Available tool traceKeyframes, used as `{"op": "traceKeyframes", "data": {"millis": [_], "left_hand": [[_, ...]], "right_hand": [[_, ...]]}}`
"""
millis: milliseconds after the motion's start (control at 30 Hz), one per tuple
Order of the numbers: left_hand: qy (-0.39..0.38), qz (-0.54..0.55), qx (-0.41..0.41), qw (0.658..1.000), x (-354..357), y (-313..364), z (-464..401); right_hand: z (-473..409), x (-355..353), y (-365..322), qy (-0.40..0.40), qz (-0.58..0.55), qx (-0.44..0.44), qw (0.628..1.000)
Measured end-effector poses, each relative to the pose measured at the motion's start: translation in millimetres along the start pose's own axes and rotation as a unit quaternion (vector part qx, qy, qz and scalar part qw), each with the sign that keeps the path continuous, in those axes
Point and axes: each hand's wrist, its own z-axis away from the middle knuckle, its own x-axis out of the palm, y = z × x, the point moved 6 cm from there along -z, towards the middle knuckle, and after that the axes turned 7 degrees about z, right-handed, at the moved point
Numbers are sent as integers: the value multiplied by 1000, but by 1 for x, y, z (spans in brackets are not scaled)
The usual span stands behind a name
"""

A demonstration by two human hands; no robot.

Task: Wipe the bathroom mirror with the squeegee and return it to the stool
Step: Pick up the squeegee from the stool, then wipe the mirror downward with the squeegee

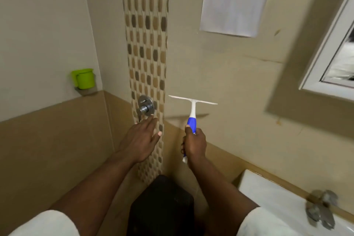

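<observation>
My right hand (194, 144) grips the blue-and-white handle of the squeegee (192, 109), held upright in front of the beige wall with its white blade on top and level. My left hand (142, 139) is open, fingers spread, held out just below the chrome shower valve. The dark stool (162, 205) stands below both hands, in the corner, with nothing on its top. The mirror (339, 63), in a white frame, sits at the far right edge, well to the right of the squeegee.
A chrome shower valve (146, 107) juts from the mosaic tile strip (146, 44). A green mug (84, 78) sits on a small corner shelf at left. A paper notice (233, 2) hangs on the wall. The white sink (287, 207) with a metal tap (321, 210) is at lower right.
</observation>
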Motion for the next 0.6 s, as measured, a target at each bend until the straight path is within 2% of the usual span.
{"op": "traceKeyframes", "data": {"millis": [600], "left_hand": [[122, -51, 58, 989, -148, 139, -6]], "right_hand": [[56, -107, -173, -15, -64, -141, 988]]}}
